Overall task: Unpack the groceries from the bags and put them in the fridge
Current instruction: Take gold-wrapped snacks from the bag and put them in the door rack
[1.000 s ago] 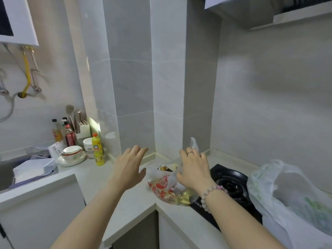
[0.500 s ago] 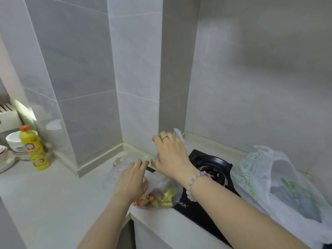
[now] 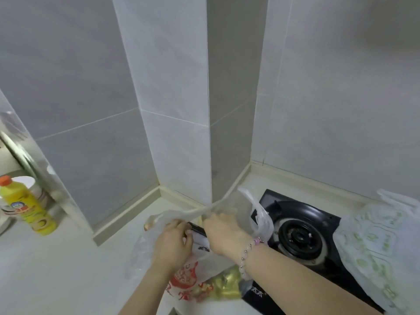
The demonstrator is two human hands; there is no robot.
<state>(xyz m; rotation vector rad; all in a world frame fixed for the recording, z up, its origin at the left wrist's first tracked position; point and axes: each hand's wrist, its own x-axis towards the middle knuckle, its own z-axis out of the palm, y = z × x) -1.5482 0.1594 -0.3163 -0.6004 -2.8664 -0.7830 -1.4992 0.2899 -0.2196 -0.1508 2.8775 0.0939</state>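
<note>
Together left hand (image 3: 173, 243) and right hand (image 3: 223, 234) pinch crinkly (clear) bag (image 3: 261, 218).

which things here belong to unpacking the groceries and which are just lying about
Part of the job:
- clear bag, held at its mouth by the left hand and right hand
- groceries inside it
- white bag with green print, at the right

Just lying about:
- yellow bottle, far left
- gas stove
- counter, which only bears the bags

Left hand (image 3: 172, 243) and right hand (image 3: 223, 233) grip the clear bag (image 3: 141, 248) on the counter (image 3: 56, 269).
</note>
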